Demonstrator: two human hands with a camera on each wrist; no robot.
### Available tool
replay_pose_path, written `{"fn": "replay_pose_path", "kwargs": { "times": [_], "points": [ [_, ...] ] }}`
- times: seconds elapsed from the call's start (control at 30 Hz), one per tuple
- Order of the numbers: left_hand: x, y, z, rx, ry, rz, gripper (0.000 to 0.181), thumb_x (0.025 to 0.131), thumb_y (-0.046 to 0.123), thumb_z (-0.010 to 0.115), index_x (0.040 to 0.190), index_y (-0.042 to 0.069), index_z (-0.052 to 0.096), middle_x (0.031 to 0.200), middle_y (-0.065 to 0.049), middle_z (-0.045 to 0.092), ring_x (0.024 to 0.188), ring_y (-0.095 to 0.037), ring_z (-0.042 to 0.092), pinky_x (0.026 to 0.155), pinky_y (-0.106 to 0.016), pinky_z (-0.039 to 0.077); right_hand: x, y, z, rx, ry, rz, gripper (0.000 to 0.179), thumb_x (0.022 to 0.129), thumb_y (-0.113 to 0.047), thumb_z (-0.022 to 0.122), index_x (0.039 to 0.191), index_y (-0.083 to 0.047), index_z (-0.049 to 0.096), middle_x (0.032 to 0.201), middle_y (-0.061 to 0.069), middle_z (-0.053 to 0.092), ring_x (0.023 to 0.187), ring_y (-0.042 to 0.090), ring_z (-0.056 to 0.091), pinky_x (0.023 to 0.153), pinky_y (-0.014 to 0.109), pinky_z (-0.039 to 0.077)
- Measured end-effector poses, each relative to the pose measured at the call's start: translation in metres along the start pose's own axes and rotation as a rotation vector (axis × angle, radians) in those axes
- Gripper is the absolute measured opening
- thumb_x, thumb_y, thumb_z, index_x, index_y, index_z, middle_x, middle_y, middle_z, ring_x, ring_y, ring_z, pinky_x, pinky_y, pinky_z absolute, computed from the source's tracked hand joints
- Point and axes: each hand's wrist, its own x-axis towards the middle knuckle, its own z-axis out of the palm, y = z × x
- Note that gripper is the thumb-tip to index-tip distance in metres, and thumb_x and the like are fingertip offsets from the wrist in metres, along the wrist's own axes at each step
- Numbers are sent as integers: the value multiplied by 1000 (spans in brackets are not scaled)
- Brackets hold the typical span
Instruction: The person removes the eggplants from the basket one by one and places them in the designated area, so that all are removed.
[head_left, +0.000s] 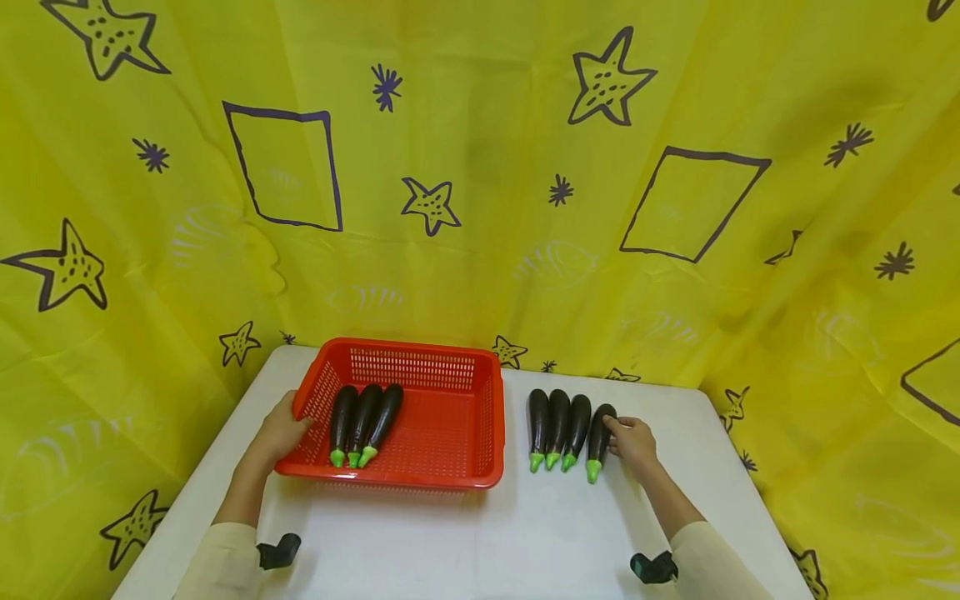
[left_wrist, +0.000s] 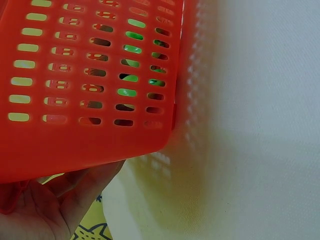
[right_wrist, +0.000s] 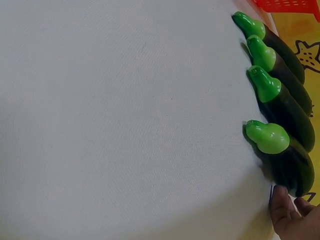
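A red plastic basket (head_left: 442, 417) with slotted walls stands on the left half of the white table. Inside it, at the left, three dark eggplants (head_left: 364, 421) with green stems lie side by side. My left hand (head_left: 283, 429) grips the basket's left rim; the left wrist view shows its fingers (left_wrist: 87, 192) against the slotted basket wall (left_wrist: 75, 142). To the right of the basket, several more eggplants (head_left: 557, 425) lie in a row. My right hand (head_left: 633, 442) holds the rightmost eggplant (head_left: 599, 442), thumb on its dark body, slightly apart from the others.
The white table (head_left: 540, 533) reaches back to a yellow curtain (head_left: 480, 275) printed with stars and squares. Dark devices (head_left: 279, 552) are strapped near both wrists. The basket's right wall stands between the two groups of eggplants.
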Motion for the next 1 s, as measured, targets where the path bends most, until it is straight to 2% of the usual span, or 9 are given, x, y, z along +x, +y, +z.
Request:
{"fn": "replay_pose_path", "kwargs": {
  "times": [0.23,0.43,0.6,0.77,0.9,1.0],
  "points": [
    [1,0,0,-2,-3,-6,47,100,-1,52,140,-16,34,124,-37,55,104,-44,61,87,-56,53,1,3,1,-17,2,7,65,104,-23,61,144,24,39,115,35,64,78,13,65,65,20,56],
    [1,0,0,-4,-5,-17,46,100,-1,51,141,-15,34,124,-37,55,105,-44,61,88,-56,53,0,4,4,0,0,-21,66,101,-17,65,145,23,36,130,43,55,78,12,65,66,17,54],
    [1,1,1,-7,-8,-18,49,100,-1,51,143,-16,33,126,-38,55,106,-45,61,89,-57,53,-1,3,6,7,0,-30,60,101,-16,65,142,20,39,126,41,57,75,9,63,65,15,51],
    [0,1,1,-8,-7,-14,49,100,-1,51,143,-16,33,126,-38,55,106,-45,61,89,-57,53,-1,2,5,26,-7,-28,59,103,-16,64,142,21,38,124,40,58,78,11,64,67,18,55],
    [0,1,1,-6,-6,-14,47,100,-1,51,141,-16,34,124,-37,55,105,-44,61,88,-56,54,-1,2,4,-41,29,-36,59,104,-21,63,141,19,40,122,38,60,86,23,66,74,25,55],
    [0,1,0,-6,-5,-12,47,100,-1,51,141,-16,34,123,-37,55,104,-44,61,86,-55,54,-1,0,5,-116,100,-81,57,103,-23,63,140,16,45,123,36,58,103,39,62,86,40,51]
  ]
}}
